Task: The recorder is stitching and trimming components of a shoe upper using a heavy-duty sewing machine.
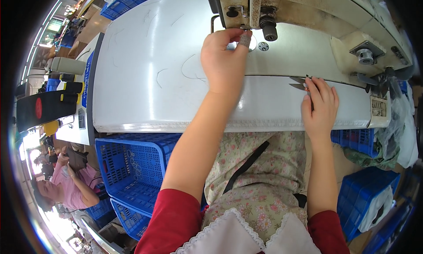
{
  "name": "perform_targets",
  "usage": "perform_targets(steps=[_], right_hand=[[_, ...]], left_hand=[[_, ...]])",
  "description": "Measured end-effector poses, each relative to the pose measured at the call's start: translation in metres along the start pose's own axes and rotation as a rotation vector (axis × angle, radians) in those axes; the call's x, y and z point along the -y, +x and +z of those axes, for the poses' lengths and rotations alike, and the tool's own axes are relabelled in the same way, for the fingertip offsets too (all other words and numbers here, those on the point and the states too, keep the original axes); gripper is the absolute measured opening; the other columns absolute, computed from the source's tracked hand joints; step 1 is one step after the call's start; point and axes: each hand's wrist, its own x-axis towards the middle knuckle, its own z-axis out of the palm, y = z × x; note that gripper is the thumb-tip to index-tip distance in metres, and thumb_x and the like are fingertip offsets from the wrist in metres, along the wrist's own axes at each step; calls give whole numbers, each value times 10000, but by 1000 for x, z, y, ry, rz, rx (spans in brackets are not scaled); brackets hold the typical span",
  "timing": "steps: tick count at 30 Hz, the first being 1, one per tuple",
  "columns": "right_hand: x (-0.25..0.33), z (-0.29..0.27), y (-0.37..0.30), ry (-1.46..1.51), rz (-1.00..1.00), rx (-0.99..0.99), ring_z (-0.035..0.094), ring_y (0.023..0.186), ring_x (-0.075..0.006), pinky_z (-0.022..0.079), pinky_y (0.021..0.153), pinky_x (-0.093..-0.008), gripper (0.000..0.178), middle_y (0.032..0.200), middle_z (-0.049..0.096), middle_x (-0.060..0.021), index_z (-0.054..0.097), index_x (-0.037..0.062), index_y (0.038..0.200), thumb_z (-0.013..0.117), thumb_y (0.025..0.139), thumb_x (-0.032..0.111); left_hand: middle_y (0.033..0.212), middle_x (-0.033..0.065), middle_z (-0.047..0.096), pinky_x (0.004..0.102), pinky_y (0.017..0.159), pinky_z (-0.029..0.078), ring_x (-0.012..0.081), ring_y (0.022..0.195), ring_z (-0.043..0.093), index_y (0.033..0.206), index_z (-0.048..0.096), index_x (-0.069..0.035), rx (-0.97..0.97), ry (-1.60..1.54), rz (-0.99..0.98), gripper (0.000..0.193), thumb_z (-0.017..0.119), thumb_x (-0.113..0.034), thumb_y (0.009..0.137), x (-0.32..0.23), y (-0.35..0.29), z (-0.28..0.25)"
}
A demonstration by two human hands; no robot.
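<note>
My left hand [224, 60] reaches up to the needle area of a sewing machine [260, 7]. Its thumb and fingers are pinched together just under the machine's head, and a greyish wrap [244, 39] covers one digit. Whatever lies between those fingertips is too small to make out. Farther right, my right hand [320, 105] rests on the front strip of the white machine table [172, 95], with its fingers curled round a pair of thread snips [299, 84]. The dark blades stick out to the left, apart from each other; the palm hides most of the handle.
Several loose dark threads [189, 69] lie on the left of the table. Blue plastic baskets [132, 166] stand below it at the left, and a blue crate [365, 201] stands at the lower right. Another person [72, 181] in pink sits at the far left.
</note>
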Motion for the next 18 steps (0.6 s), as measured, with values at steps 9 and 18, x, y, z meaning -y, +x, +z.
perform_targets(steps=[9,18], right_hand=[[1,1,-1,0,-2,23,528,1234,-295,287,1115,-494,390,1261,605,-95,650,98,1215,574,834,127],[2,1,-1,6,-12,25,519,1235,-308,277,1117,-512,390,1267,594,-103,642,89,1226,569,845,129]], left_hand=[[869,65,665,361,775,491,251,834,619,778,671,-52,34,-17,36,92,748,-93,748,2,-10,-9],[984,64,698,373,827,499,261,982,639,779,596,-77,250,-251,715,138,709,-29,714,-25,14,-49]])
